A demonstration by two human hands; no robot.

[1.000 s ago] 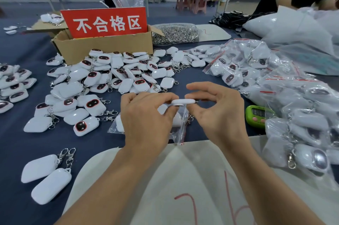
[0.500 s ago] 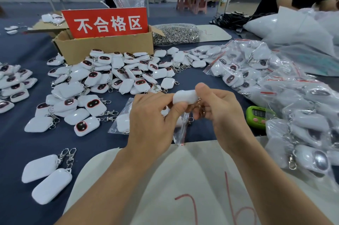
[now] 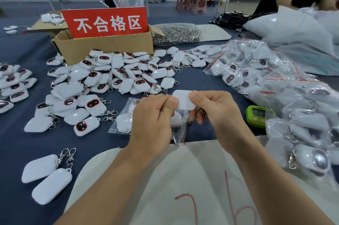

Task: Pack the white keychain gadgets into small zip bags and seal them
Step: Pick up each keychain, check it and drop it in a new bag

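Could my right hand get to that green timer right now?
Probably yes, once freed: the timer lies just right of the right hand with bare cloth between, but its fingers hold the gadget.

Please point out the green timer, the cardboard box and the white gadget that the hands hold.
green timer (image 3: 256,114), head view, on its display.
cardboard box (image 3: 110,48), head view, on its front wall.
white gadget (image 3: 184,100), head view, on its plain flat face.
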